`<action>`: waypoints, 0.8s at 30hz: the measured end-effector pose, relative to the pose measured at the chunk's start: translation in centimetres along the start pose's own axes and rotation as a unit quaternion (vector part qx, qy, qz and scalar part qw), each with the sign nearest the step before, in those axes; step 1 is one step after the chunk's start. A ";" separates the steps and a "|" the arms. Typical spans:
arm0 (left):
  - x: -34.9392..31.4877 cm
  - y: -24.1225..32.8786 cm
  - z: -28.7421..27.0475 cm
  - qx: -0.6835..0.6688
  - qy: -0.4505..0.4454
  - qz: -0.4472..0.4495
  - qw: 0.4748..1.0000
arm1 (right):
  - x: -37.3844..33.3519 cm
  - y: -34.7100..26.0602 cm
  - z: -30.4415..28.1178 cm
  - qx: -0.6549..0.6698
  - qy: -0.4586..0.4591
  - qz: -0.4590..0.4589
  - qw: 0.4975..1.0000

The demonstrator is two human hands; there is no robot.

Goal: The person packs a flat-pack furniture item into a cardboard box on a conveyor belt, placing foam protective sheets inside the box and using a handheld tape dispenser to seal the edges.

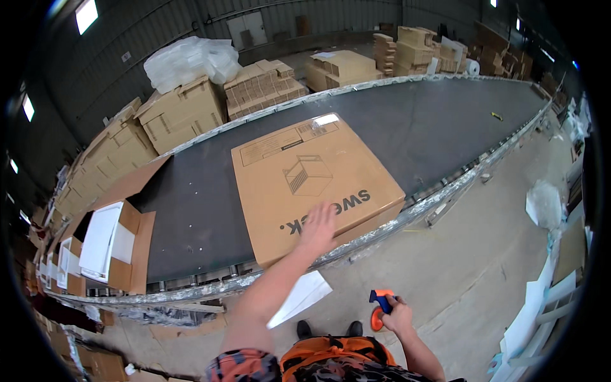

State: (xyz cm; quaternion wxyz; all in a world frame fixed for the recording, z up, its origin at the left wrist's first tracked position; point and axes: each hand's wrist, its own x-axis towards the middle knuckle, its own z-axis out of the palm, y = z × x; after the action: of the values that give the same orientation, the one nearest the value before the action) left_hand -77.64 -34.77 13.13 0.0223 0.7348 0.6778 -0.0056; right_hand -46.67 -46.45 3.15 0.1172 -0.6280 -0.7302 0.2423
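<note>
A large closed cardboard box (312,172) with dark print on top lies on the dark conveyor belt (439,121), close to its near edge. My left hand (319,228) reaches over the edge and rests on the box top, fingers stretched out and holding nothing. Lower right, away from the box, my right hand (400,317) is wrapped round an orange and blue tape dispenser (383,297), held over the floor beside the belt.
Open cartons with white contents (102,239) stand at the belt's left. Cardboard stacks (264,89) and a plastic-wrapped bundle (191,60) line the far side. A small yellow tool (496,116) lies on the belt. A white sheet (302,296) is below the near edge.
</note>
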 end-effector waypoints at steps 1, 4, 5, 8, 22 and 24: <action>-2.2 -1.3 -0.6 0.025 -0.023 -0.002 0.999 | -0.7 0.4 0.0 -0.005 0.013 0.013 1.000; -8.7 -6.7 -1.4 -0.017 -0.040 -0.045 0.998 | -2.1 1.7 0.1 0.045 0.004 0.067 0.997; -10.4 -8.0 -0.9 -0.049 -0.047 -0.084 0.994 | -2.2 -0.2 -0.7 0.059 0.005 0.047 0.997; -13.0 -10.6 2.8 -0.048 0.049 -0.070 0.995 | 1.2 -8.1 -3.5 0.064 0.026 -0.096 0.993; -11.6 -9.6 4.0 -0.177 0.157 -0.033 0.971 | 15.8 -32.1 -3.9 -0.273 -0.176 -0.274 0.905; -12.1 -10.2 4.1 -0.152 0.149 -0.026 0.977 | 11.2 -30.1 -5.3 -0.221 -0.194 -0.266 0.918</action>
State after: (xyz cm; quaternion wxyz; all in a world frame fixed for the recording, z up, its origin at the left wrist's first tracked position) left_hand -88.74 -46.16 9.22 0.0322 0.6980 0.6851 0.2060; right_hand -72.08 -37.29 21.26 -0.1088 -0.3614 -0.9135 0.1518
